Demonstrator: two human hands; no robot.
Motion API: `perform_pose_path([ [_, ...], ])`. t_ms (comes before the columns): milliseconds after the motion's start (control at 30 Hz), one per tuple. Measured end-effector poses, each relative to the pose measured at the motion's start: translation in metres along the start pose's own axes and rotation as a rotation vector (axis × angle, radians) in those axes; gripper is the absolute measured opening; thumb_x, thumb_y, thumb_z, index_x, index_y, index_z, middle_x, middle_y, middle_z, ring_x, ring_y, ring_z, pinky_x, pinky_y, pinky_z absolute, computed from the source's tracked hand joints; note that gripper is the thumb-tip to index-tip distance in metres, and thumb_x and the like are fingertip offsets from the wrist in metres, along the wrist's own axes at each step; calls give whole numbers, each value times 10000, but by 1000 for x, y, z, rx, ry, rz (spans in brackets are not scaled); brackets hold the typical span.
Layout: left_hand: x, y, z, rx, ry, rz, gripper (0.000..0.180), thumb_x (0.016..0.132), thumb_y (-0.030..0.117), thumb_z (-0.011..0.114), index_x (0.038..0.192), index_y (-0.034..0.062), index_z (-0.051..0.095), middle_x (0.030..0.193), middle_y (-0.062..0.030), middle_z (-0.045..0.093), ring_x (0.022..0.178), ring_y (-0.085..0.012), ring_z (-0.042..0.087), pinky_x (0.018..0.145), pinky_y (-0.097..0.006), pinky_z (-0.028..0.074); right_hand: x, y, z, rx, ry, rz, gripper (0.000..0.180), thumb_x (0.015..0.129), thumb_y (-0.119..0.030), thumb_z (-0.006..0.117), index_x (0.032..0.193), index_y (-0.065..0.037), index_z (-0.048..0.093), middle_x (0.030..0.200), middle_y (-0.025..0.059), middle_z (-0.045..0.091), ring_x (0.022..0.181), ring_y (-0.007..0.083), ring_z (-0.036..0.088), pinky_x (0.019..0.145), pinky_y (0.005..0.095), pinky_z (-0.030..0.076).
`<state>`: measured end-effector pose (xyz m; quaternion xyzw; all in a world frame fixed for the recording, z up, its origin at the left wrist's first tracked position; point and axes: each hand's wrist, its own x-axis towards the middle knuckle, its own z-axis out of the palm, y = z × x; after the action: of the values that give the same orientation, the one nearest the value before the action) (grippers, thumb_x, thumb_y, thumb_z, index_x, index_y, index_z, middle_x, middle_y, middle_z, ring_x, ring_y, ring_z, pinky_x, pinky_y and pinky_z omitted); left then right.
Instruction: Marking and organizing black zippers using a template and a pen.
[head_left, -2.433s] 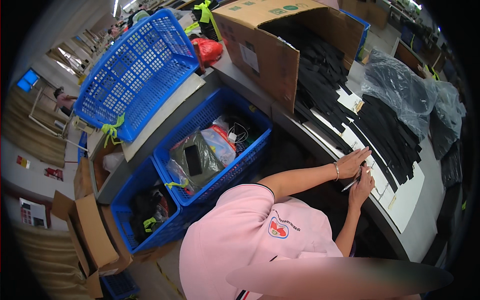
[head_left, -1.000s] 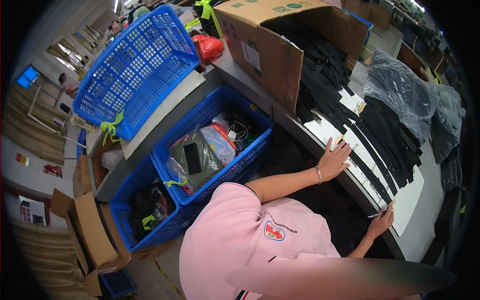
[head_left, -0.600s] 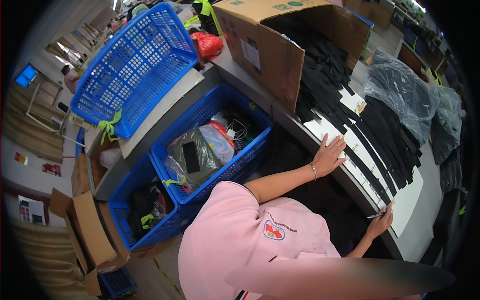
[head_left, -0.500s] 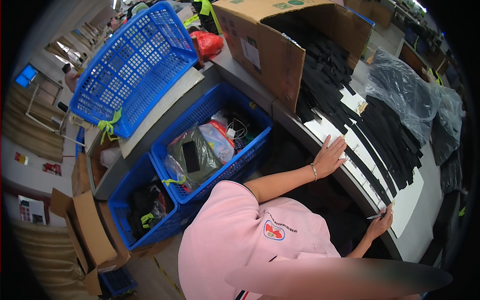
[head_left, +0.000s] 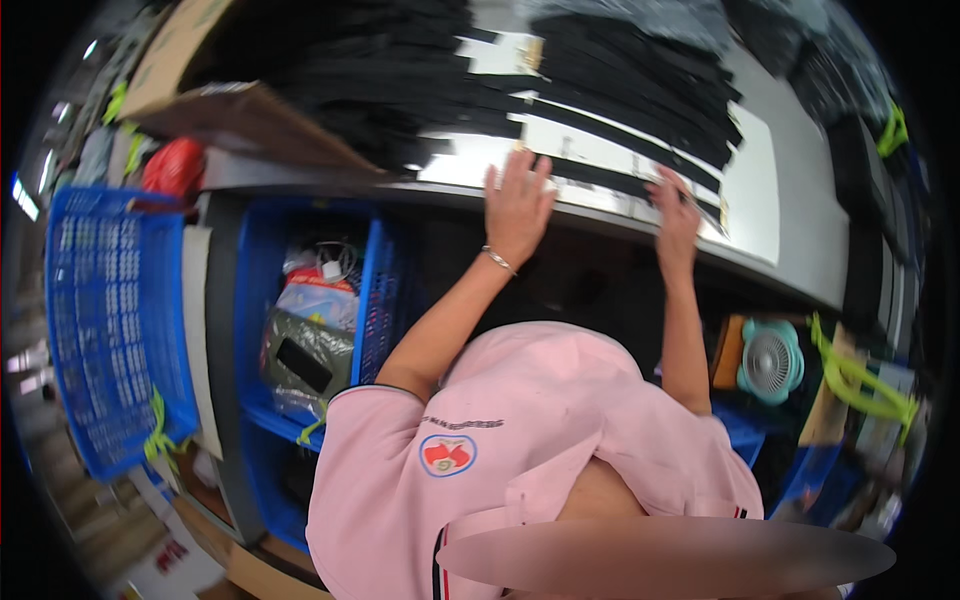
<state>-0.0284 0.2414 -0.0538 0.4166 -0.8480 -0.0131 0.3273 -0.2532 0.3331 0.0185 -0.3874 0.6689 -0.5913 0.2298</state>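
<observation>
My left hand lies with its fingers stretched out at the left end of a black fabric strip on the table's near edge. The strip rests on a white sheet with dark marks on it. Farther right, my right hand is bent at the strip's near side, its fingers pinched around a slim dark pen, which is blurred. Beyond both hands, many more black strips lie side by side in a thick layer over the sheet.
A cardboard box stands open at the far left, dark strips spilling from it. Blue baskets hold bagged things and a phone below the table at left. At right are a small teal fan and black bundles.
The view has turned, so the table edge runs more level across it. My right hand has come nearer my left, moving along the strip from its right end with the pen.
</observation>
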Motion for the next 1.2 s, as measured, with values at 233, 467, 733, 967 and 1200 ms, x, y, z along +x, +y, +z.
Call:
perform_pose_path([
  [233,1,6,1,-84,-49,-54,523,949,256,678,1447,145,563,1522,-105,486,1465,-284,383,1200,-517,178,20,-10,71,12,-161,-41,188,1005,-174,646,1050,-15,736,770,6,647,591,35,493,530,207,380],
  [467,-1,9,-3,-114,-78,-88,512,943,244,683,1436,147,579,1523,-99,490,1464,-277,383,1205,-500,166,27,20,94,-64,-169,4,207,964,-163,685,942,40,720,827,51,728,680,85,649,616,248,492],
  [733,-1,4,1,-141,-48,-102,518,934,262,688,1430,154,590,1513,-89,506,1461,-269,387,1205,-479,145,27,16,100,-230,-181,-192,211,947,-119,681,872,78,694,905,71,738,630,155,660,584,274,478],
  [967,0,6,1,-149,-56,-109,517,932,265,692,1428,157,593,1496,-89,522,1450,-271,402,1200,-481,150,27,20,98,-195,-195,-158,211,949,-125,683,873,70,705,924,69,747,646,158,675,583,277,479],
  [1200,1,7,1,-147,-54,-105,512,925,256,699,1418,155,604,1498,-93,522,1449,-276,404,1196,-486,159,27,25,99,-242,-195,-228,218,954,-149,681,872,50,716,916,59,748,640,170,679,577,280,480],
])
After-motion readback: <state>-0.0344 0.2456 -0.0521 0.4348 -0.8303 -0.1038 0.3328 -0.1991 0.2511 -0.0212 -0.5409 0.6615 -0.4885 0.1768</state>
